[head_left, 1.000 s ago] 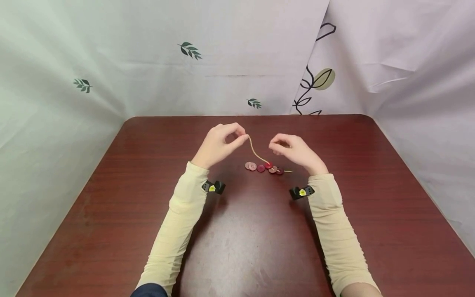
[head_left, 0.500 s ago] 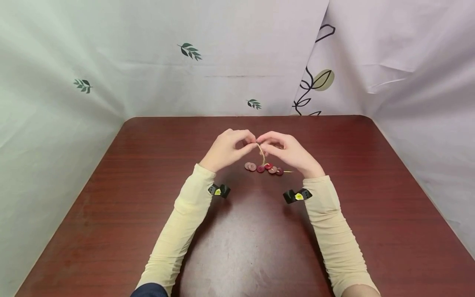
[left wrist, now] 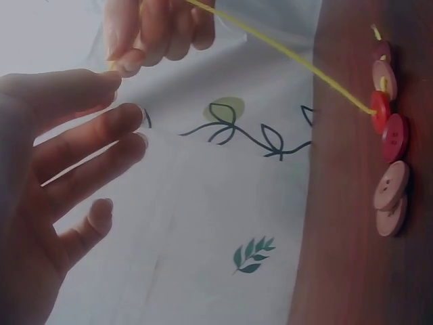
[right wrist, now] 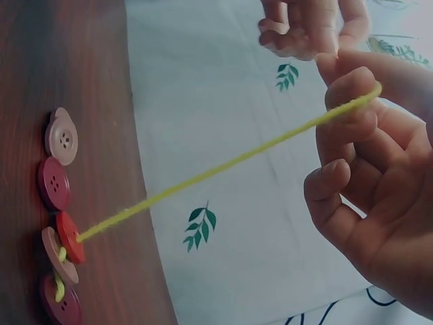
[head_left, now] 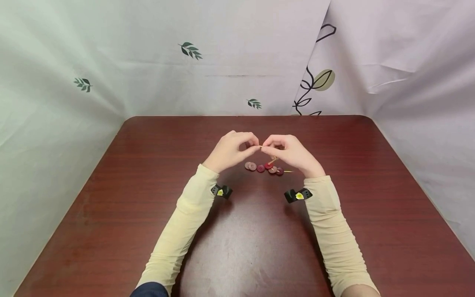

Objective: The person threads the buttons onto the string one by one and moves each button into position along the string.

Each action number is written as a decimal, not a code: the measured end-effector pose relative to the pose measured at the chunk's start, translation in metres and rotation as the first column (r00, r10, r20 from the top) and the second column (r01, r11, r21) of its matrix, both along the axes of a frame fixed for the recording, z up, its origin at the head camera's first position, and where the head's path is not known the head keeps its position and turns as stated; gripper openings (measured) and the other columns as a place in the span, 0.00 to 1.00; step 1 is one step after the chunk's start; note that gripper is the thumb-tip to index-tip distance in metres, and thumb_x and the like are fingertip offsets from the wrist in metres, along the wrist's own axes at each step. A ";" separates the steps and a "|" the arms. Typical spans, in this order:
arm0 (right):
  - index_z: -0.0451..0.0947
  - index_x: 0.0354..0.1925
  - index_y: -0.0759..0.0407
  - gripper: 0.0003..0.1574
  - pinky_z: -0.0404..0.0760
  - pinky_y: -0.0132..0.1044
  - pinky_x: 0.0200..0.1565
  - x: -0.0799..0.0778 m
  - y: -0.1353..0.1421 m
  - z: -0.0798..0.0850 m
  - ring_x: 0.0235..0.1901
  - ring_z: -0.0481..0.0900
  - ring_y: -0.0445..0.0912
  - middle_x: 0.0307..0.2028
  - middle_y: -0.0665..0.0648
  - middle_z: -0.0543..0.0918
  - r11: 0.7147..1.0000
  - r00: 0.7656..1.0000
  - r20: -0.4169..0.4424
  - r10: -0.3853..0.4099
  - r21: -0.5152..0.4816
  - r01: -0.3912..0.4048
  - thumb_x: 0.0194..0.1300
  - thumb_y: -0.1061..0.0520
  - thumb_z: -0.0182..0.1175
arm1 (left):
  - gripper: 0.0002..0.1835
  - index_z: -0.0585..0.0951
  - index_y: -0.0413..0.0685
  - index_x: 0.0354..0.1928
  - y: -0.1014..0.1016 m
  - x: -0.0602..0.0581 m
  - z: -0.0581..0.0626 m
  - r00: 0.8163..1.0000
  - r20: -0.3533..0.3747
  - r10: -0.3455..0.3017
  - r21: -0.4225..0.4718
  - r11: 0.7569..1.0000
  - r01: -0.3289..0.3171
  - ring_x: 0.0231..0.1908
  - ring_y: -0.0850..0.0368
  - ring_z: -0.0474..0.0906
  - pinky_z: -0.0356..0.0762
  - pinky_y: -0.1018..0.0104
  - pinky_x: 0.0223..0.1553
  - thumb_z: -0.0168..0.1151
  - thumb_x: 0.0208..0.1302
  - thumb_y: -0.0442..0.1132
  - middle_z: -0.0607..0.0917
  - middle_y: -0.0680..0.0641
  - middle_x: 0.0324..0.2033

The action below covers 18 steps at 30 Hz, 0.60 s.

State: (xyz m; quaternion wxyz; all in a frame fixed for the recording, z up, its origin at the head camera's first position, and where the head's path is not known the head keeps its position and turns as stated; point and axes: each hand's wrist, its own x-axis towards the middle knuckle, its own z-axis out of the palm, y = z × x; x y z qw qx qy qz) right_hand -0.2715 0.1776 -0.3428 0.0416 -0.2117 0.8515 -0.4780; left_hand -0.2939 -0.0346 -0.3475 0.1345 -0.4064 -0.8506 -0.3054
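Above the table, my left hand (head_left: 235,150) and right hand (head_left: 291,153) meet fingertip to fingertip, both pinching the end of a yellow yarn (right wrist: 230,162). From there the yarn passes over a finger of my right hand and slopes down, taut, to a red button (right wrist: 70,237) lying on the table. It also runs through a pinkish-brown button (head_left: 272,169) and a dark maroon button (head_left: 280,171), with a short tail sticking out on the right. Left of the red one lies a loose maroon button (left wrist: 395,138), then two overlapping pale pink buttons (left wrist: 391,185).
The buttons form a row on the dark reddish wooden table (head_left: 237,231), beneath my hands. Pale cloth (head_left: 222,62) with leaf prints hangs behind the table and at both sides. Each wrist carries a small black camera (head_left: 222,191).
My right hand, apart and holding no visible yarn at first, has come left to meet my left hand, which moved right. The yarn now runs down from the right hand instead of the left.
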 end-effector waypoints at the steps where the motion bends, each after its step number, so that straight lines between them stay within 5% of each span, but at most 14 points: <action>1: 0.81 0.37 0.60 0.08 0.83 0.45 0.38 0.000 0.001 0.001 0.27 0.81 0.54 0.20 0.56 0.78 1.000 1.000 0.001 0.000 -0.001 0.000 0.66 0.55 0.62 | 0.05 0.82 0.51 0.37 0.001 -0.001 -0.001 1.000 0.025 -0.002 -0.006 1.000 0.002 0.32 0.60 0.80 0.72 0.61 0.45 0.65 0.63 0.43 0.86 0.54 0.29; 5: 0.81 0.37 0.60 0.09 0.82 0.41 0.36 0.000 0.005 0.002 0.28 0.82 0.53 0.20 0.48 0.80 1.000 1.000 -0.005 -0.017 0.022 0.017 0.65 0.54 0.62 | 0.10 0.81 0.49 0.42 0.005 -0.006 -0.010 0.990 0.142 -0.024 -0.070 0.997 0.034 0.36 0.61 0.82 0.78 0.62 0.44 0.65 0.63 0.44 0.87 0.52 0.34; 12: 0.82 0.37 0.59 0.10 0.80 0.37 0.36 -0.002 0.010 0.001 0.28 0.83 0.53 0.20 0.49 0.81 0.998 1.000 -0.003 -0.031 0.055 0.031 0.65 0.53 0.63 | 0.19 0.79 0.46 0.53 0.014 -0.010 -0.031 0.943 0.328 -0.055 -0.232 0.963 0.137 0.49 0.55 0.81 0.77 0.62 0.54 0.66 0.62 0.43 0.84 0.47 0.49; 18: 0.82 0.36 0.55 0.08 0.77 0.35 0.33 0.000 0.010 0.002 0.25 0.79 0.47 0.19 0.47 0.79 0.997 1.000 -0.005 -0.030 0.077 0.030 0.65 0.52 0.63 | 0.22 0.78 0.49 0.58 0.023 -0.012 -0.050 0.941 0.333 -0.059 -0.362 0.913 0.186 0.49 0.53 0.79 0.73 0.58 0.55 0.65 0.63 0.45 0.82 0.49 0.53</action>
